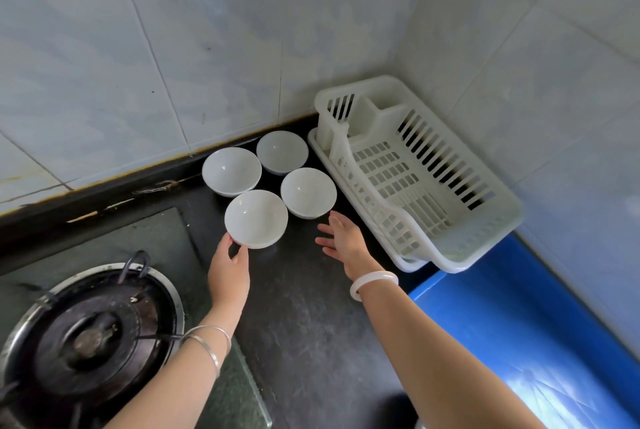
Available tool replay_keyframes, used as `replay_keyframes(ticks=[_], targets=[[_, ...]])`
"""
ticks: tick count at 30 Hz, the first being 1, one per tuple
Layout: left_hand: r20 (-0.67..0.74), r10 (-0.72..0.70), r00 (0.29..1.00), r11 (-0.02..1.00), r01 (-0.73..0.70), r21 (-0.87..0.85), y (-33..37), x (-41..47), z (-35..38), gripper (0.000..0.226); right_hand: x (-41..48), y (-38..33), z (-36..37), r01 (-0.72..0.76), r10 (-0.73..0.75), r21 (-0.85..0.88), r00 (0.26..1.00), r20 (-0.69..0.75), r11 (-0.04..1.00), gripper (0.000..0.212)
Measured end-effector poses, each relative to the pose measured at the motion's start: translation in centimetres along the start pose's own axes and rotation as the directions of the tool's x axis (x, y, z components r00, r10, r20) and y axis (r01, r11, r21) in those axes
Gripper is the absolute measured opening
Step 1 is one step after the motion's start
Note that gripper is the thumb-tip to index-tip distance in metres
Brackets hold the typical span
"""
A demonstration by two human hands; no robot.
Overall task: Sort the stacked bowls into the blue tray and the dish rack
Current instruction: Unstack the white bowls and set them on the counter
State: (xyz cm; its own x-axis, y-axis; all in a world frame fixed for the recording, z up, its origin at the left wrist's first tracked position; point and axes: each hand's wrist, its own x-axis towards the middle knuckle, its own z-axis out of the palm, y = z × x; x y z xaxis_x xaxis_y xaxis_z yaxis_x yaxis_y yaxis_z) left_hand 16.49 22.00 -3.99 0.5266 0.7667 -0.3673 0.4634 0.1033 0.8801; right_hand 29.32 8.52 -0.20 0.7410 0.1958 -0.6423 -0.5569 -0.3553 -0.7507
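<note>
Several white bowls stand on the dark counter near the wall. The nearest bowl (256,219) seems to be a stack of two, and my left hand (230,262) pinches its near-left rim between thumb and fingers. Behind it sit a left bowl (231,169), a back bowl (282,151) and a right bowl (308,192). My right hand (341,238) hovers open just in front of the right bowl, touching nothing. The white dish rack (446,248) stands empty to the right. The blue tray (519,318) lies at the lower right, empty as far as it shows.
A gas burner (91,338) with metal pan supports fills the lower left. Tiled walls (207,48) close the counter at the back and the right. The dish rack stands in the corner, its near end overlapping the blue tray's far edge.
</note>
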Motion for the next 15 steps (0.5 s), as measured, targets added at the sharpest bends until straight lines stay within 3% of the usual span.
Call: replay_keyframes(ticks=[8, 15], targets=[[0.222, 0.057, 0.973, 0.933, -0.131, 0.334, -0.9, -6.5, -0.1, 0.036, -7.2, 4.9, -6.3, 0.095, -0.103, -0.143, 0.994, -0.046, 0.985, 0.025], [0.552, 0.136, 0.823, 0.834, -0.396, 0.384, -2.1, -15.2, 3.3, 0.030, -15.7, 12.3, -14.5, 0.122, -0.228, -0.354, 0.933, -0.277, 0.927, 0.021]])
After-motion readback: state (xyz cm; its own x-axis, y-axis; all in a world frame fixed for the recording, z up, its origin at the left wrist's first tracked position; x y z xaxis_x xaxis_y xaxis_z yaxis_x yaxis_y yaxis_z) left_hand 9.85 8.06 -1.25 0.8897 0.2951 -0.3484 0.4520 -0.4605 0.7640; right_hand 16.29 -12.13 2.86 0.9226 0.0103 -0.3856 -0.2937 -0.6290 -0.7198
